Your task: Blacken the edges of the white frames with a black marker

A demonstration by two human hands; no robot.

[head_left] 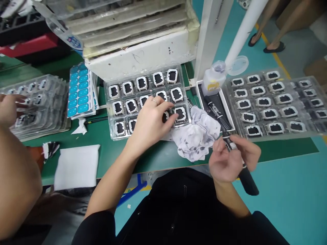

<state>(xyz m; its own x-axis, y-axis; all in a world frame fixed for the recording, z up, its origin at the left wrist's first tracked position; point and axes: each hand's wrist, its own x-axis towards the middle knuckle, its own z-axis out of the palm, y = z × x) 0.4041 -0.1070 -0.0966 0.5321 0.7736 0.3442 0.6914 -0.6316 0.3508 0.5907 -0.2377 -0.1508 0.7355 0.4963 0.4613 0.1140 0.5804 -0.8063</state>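
My left hand (150,119) spread over clear tray (109,131), fingertips on frame (180,113) in near row. My right hand (230,158) clamped on black pen (246,178), well right of frame, pen tip angled up-left.

No text can be read with certainty. White lettering is seen on the black marker (231,144), but it is too blurred to be made out. A yellow label is borne by the bottle (213,81) just behind the marker, illegible. A blue-and-white emblem is printed on the plastic bag (73,40), far left of the bottle, unreadable.
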